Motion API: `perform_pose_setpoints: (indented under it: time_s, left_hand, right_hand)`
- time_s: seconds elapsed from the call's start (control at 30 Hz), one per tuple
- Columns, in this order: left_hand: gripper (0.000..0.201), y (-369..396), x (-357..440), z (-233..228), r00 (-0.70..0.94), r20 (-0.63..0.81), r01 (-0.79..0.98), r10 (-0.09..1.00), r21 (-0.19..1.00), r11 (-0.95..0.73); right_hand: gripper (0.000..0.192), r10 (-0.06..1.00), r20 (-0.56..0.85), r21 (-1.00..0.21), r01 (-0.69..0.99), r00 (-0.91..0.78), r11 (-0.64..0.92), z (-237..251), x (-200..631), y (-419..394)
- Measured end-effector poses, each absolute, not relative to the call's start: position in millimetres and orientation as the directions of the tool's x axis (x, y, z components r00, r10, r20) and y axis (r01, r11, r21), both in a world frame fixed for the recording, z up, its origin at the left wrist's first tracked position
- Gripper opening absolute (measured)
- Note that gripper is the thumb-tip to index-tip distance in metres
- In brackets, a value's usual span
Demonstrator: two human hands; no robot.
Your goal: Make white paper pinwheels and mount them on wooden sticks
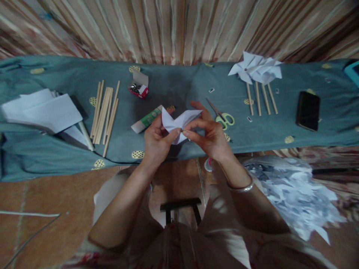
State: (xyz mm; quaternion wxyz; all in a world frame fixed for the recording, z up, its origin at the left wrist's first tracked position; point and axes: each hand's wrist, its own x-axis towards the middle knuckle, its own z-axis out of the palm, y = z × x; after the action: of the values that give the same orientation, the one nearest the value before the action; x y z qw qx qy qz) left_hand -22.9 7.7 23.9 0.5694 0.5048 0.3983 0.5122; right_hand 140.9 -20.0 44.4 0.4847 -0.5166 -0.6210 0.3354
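A folded white paper pinwheel is held up over the near edge of the table. My left hand is closed on its left side, thumb across the paper. My right hand pinches at its middle, where a tiny dark thing shows between the fingertips; its kind is too small to tell. Just behind my left hand lies a green-and-white glue stick. Scissors with pale green handles rest beyond my right hand. Farther back, a small red box stands with its lid up, holding shiny metal pieces.
Several wooden sticks lie at left, beside white paper sheets. White pinwheels on sticks and a black phone are at right. A bag of white paper pieces sits on the floor. A curtain hangs behind the table.
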Motion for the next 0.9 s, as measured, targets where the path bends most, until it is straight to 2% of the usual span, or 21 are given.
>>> perform_pose_setpoints:
  time_s: [0.43,0.9]
  left_hand:
    - [0.050,5.9,-22.5,26.6,0.153,0.027,-0.151,0.988,0.989,-0.003]
    - [0.047,5.5,-22.3,26.1,0.154,0.047,-0.188,0.987,0.982,-0.018]
  right_hand:
    - [0.005,0.973,0.231,-0.906,0.365,0.005,0.213,50.9,139.9,-22.6]
    - [0.005,0.982,0.189,-0.937,0.301,0.014,0.176,50.3,140.1,-22.0]
